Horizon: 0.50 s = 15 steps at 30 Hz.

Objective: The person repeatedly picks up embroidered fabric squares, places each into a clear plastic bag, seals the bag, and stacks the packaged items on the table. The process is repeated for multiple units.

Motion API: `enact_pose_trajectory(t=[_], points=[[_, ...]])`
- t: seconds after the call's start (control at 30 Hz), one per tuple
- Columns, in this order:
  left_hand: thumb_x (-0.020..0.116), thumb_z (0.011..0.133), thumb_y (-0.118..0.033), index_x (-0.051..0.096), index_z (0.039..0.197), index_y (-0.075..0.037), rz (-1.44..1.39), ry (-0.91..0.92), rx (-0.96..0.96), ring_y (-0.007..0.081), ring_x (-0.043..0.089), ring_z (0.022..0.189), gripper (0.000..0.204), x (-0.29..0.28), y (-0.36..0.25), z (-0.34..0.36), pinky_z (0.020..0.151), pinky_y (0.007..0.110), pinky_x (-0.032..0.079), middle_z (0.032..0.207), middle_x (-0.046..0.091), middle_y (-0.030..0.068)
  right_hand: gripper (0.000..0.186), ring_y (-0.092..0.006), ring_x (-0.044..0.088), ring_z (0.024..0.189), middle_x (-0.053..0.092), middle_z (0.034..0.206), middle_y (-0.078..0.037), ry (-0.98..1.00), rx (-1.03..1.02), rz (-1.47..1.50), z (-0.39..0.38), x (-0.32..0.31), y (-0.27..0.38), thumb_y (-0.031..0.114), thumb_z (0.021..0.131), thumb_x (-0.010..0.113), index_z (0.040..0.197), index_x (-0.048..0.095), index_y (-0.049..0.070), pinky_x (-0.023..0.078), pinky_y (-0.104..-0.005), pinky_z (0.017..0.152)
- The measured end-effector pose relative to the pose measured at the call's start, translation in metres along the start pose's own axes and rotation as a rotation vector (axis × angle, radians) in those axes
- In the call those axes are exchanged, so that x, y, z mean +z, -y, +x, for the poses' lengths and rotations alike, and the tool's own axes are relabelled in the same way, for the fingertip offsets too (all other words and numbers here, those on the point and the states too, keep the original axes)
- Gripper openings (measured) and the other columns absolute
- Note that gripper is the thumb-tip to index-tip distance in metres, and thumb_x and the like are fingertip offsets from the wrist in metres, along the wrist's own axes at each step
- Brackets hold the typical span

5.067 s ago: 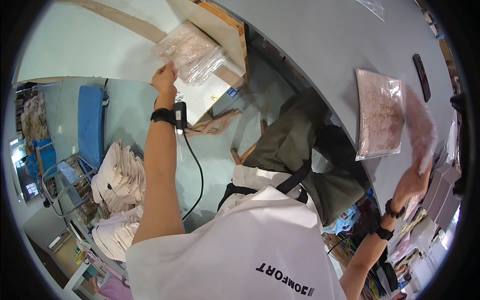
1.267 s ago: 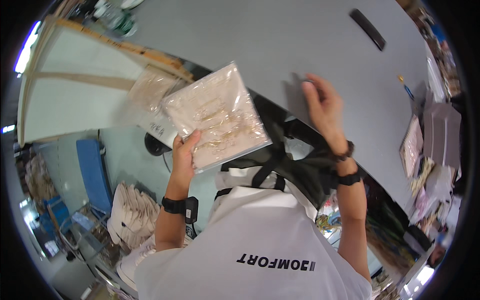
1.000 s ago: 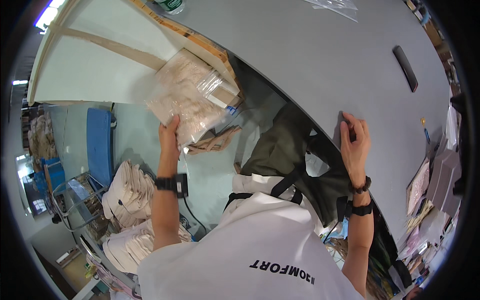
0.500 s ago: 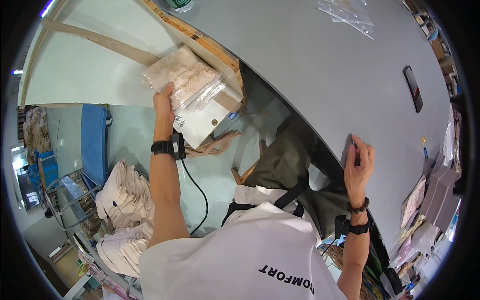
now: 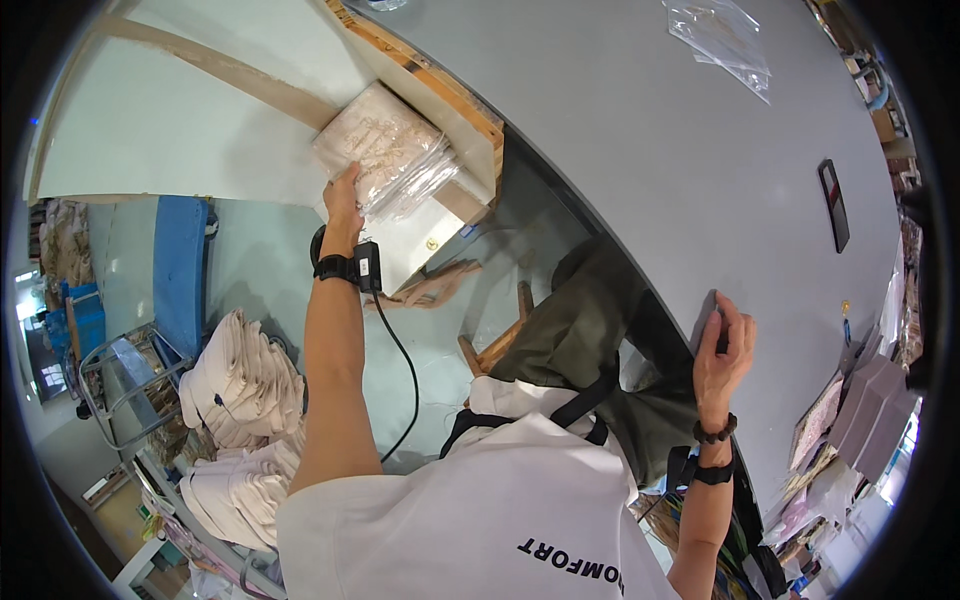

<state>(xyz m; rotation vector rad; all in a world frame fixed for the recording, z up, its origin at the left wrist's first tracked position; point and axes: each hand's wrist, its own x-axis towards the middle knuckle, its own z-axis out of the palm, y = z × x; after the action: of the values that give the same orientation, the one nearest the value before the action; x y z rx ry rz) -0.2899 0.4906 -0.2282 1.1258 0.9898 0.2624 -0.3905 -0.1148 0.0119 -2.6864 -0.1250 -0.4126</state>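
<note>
My left hand (image 5: 343, 200) is closed on the near edge of a clear plastic bag of folded beige cloth (image 5: 378, 140), which has a darker line pattern. The bag lies on a stack of similar clear-edged bags, above a white box (image 5: 415, 240) with a small round hole. What the fingertips do under the bag's edge is hidden. My right hand (image 5: 724, 350) rests at the edge of the grey table (image 5: 640, 140). Its fingers are loosely bent and apart, with nothing in them.
A phone (image 5: 834, 206) and clear empty bags (image 5: 718, 40) lie on the table. White panels with a wooden edge (image 5: 420, 75) surround the box. Piles of cream cloth (image 5: 240, 390) stand at left beside a metal-framed cart (image 5: 130, 390). A cable (image 5: 405, 365) hangs from my left wrist.
The bag of beige cloth now lies flatter and squarer on the stack, with my left hand still at its edge. The whole view has shifted slightly; my right hand stays at the table edge.
</note>
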Motion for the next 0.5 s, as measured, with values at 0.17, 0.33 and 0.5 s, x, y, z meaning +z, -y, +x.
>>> enact_pose_trajectory(t=[0.17,0.33,0.5], points=[[0.087,0.085,-0.031,0.069,0.126,0.012,0.418,-0.16,0.274,0.0285,0.073,0.102,0.062,0.006,-0.01,0.003,0.091,0.04,0.057,0.117,0.076,0.02,0.024,-0.0257,0.061,0.087,0.066,0.097,-0.009,0.012,0.006,0.003,0.0,0.0,0.0,0.003,0.103,0.065,0.124,0.075,0.008,0.051,-0.0376,0.077],[0.089,0.082,-0.036,0.069,0.126,0.012,0.595,-0.243,0.314,0.0329,0.073,0.104,0.069,-0.001,-0.014,0.004,0.097,0.04,0.055,0.119,0.075,0.0242,0.024,-0.0249,0.061,0.086,0.066,0.096,-0.009,-0.001,-0.002,0.015,0.001,-0.002,0.003,0.004,0.104,0.064,0.125,0.075,0.008,0.051,-0.0364,0.074],[0.083,0.088,-0.031,0.059,0.143,0.008,0.669,-0.424,0.566,0.0326,0.064,0.116,0.071,0.008,-0.021,-0.03,0.1,0.042,0.053,0.136,0.062,0.0244,0.025,-0.0273,0.063,0.089,0.07,0.101,-0.01,0.003,0.007,0.037,0.002,-0.002,0.006,0.0,0.1,0.067,0.122,0.076,0.007,0.053,-0.0383,0.078]])
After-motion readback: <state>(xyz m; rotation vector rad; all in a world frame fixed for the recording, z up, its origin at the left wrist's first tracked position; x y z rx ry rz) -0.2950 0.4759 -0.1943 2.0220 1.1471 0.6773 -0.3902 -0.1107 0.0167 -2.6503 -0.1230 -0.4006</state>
